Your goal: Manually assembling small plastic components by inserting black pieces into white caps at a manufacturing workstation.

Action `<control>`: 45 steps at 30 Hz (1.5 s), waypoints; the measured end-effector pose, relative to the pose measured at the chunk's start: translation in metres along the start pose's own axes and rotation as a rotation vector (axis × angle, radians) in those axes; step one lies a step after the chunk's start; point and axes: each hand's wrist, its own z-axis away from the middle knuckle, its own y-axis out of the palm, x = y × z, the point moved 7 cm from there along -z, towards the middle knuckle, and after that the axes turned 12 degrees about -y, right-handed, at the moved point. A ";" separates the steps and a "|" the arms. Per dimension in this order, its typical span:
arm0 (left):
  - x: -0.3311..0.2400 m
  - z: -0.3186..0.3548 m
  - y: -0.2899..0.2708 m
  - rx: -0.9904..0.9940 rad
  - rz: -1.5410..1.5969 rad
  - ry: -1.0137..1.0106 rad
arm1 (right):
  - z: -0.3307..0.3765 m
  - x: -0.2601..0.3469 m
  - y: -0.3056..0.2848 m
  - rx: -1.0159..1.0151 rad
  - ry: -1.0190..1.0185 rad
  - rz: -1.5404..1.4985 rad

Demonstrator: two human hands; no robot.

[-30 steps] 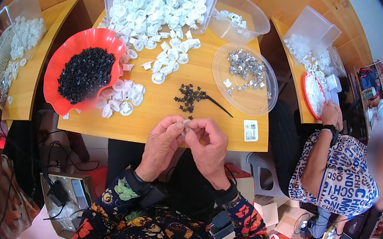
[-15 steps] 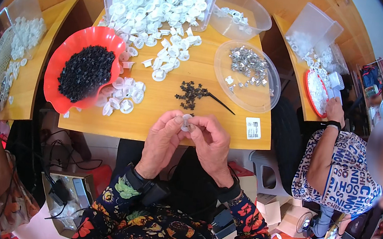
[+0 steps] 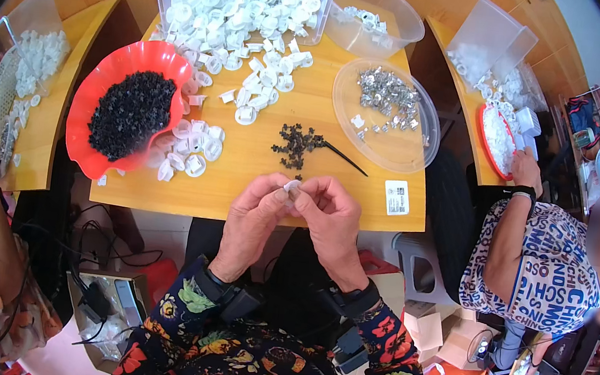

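Note:
A small white plastic part (image 3: 292, 186) is pinched between my two hands just above the table's front edge. My left hand (image 3: 255, 216) closes on its left side with thumb and fingers, and my right hand (image 3: 329, 225) grips it from the right. Both thumbs meet over it, so most of the part is hidden. Just beyond my fingertips lies a little heap of small black pieces (image 3: 294, 144), with a thin black stick (image 3: 347, 159) reaching out of it to the right. Loose white plastic parts (image 3: 196, 166) lie farther left.
A red bowl (image 3: 79, 104) of black pieces stands left. At the back, a clear bin (image 3: 331, 4) overflows with white parts beside a round tub (image 3: 410, 21). A clear lid (image 3: 393, 158) holds metal pieces; a white label (image 3: 397, 198) lies nearby. People work at both side tables.
My thumbs have drawn closer together over the white part, covering more of it. The view has shifted slightly; the piles on the table look the same.

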 end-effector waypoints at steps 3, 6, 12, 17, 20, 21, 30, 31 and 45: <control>-0.003 0.000 0.001 0.038 0.022 -0.025 | -0.001 0.007 0.002 0.071 0.020 0.093; 0.001 -0.001 0.002 0.100 0.068 -0.128 | -0.001 0.017 0.005 0.152 -0.033 0.176; 0.005 -0.001 0.003 0.127 0.102 -0.200 | 0.000 0.054 0.017 0.226 -0.424 0.504; 0.005 -0.001 0.002 0.124 0.149 -0.184 | 0.000 0.056 0.023 0.304 -0.630 0.676; 0.008 -0.002 0.000 0.166 0.174 -0.181 | 0.002 0.061 0.024 0.310 -0.755 0.755; 0.008 -0.002 0.001 0.166 0.174 -0.181 | 0.004 0.064 0.025 0.307 -0.824 0.806; 0.002 0.004 0.003 0.010 0.099 -0.022 | 0.017 0.060 0.024 0.171 -0.805 0.875; 0.002 0.003 0.003 0.036 0.051 -0.048 | 0.017 0.059 0.022 0.170 -0.804 0.872; 0.004 0.002 0.008 0.087 0.055 -0.160 | 0.011 0.046 0.004 0.146 -0.420 0.571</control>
